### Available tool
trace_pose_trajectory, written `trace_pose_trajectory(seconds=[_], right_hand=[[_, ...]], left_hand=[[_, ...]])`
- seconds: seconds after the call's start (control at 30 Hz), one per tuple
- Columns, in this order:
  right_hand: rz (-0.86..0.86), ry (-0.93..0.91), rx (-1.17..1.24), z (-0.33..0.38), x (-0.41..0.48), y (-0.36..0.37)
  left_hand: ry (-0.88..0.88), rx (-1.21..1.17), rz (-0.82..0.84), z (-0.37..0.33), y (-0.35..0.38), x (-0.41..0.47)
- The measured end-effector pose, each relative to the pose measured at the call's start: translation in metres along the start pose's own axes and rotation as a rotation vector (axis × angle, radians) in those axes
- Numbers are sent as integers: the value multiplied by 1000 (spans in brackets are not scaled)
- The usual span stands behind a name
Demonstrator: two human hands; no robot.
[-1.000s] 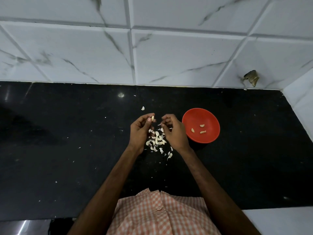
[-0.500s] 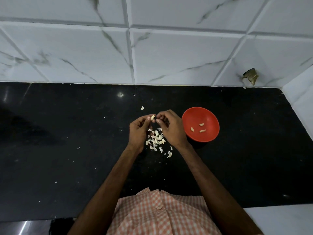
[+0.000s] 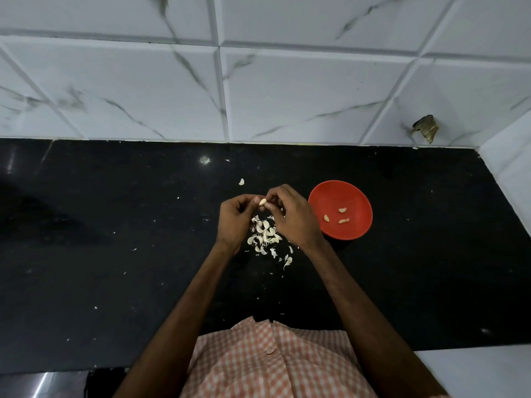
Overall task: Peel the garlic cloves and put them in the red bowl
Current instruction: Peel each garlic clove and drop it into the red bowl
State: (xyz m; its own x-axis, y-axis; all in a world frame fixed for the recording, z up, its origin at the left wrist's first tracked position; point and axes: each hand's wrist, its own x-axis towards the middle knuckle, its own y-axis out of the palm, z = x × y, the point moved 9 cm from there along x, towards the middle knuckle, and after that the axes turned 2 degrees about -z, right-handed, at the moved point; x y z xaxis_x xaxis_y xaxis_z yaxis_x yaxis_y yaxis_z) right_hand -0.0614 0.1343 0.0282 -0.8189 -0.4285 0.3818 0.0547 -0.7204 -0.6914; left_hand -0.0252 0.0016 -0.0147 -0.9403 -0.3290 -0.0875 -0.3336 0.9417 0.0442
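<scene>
Here, three cloves [image 3: 342, 210] in one red bowl [image 3: 339, 193].

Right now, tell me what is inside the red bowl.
Three peeled garlic cloves lie apart on the floor of the red bowl. Nothing else shows inside; the right hand covers at most a sliver at its left rim.

Above a black stone counter [image 3: 115, 254], the left hand [image 3: 234, 222] and right hand [image 3: 293, 219] pinch one pale garlic clove [image 3: 262, 201] between them. A heap of white garlic cloves and skins [image 3: 265, 235] lies below. The round red plastic bowl [image 3: 356, 196], just right, holds three peeled cloves [image 3: 339, 216].
</scene>
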Motion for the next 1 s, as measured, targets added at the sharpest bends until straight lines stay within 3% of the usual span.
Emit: trace_pose_trajectory(seconds=[0.17,0.47,0.77,1.0], right_hand=[[-37,-27,-33,3,0,-4],[-79,84,160,-5,1,-7],[-80,157,251,-13,3,-7],[-103,212,266,-18,-1,1]], left_hand=[[-29,-3,43,4,0,1],[-6,31,0,6,-1,1],[216,229,-30,-12,2,-2],[94,115,6,5,6,-3]])
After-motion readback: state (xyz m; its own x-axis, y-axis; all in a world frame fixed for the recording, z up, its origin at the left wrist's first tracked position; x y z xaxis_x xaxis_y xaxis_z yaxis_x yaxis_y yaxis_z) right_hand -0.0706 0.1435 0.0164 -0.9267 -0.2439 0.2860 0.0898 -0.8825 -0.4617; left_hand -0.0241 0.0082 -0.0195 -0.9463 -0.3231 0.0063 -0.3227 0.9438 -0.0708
